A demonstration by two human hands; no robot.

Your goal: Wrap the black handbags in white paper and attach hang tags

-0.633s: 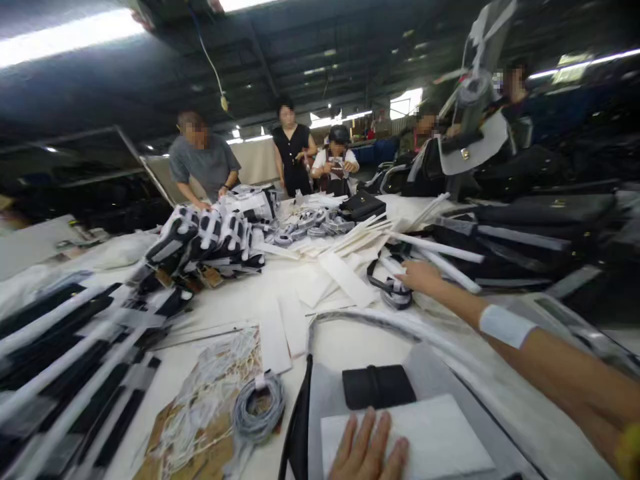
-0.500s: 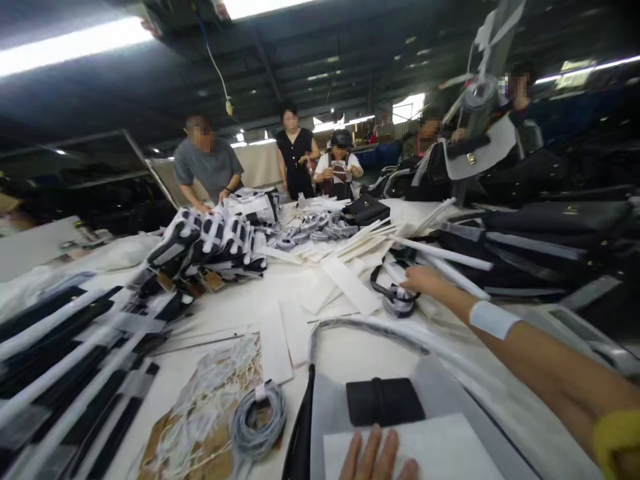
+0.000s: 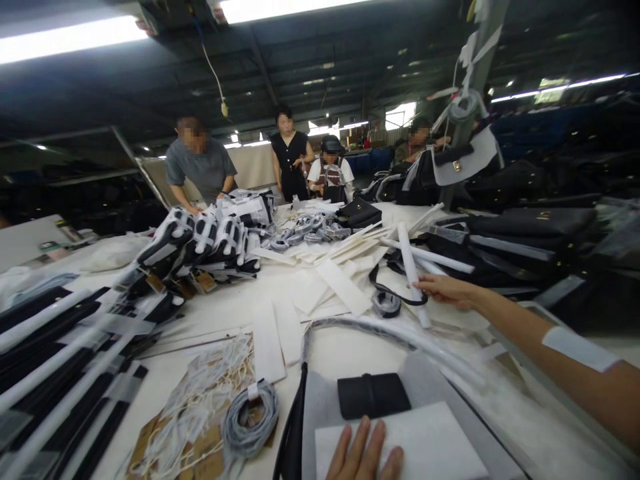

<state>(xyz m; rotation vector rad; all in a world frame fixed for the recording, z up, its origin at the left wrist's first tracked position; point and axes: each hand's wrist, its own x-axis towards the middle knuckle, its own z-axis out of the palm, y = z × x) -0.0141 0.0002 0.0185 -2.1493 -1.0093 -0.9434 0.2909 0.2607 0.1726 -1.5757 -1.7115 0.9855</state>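
White tube (image 3: 407, 257) has been raised at right, pinched by right hand (image 3: 450, 290), fingers closed; judged freed for handling. Near white sheet (image 3: 425, 433) is pressed by left hand (image 3: 361, 457), fingers spread, nothing gripped.

A long, tube-shaped white fluorescent light (image 3: 70, 39) glares, overexposed, high above the left part of the white-topped work table (image 3: 273, 293); a second white tube light (image 3: 295, 8) shines over its middle. The tabletop and the flat, white rectangular sheet (image 3: 425, 440) at its near side look pale and well lit, while the dark roof (image 3: 310, 73) above and the black flap bags (image 3: 540, 233) along its right sink into gloom. Wide-angle distortion stretches the long black-and-white bundles (image 3: 55, 387) at the table's near left, which look soft. Coarse pixel blocks mask co-workers' heads (image 3: 193, 135) beyond it.
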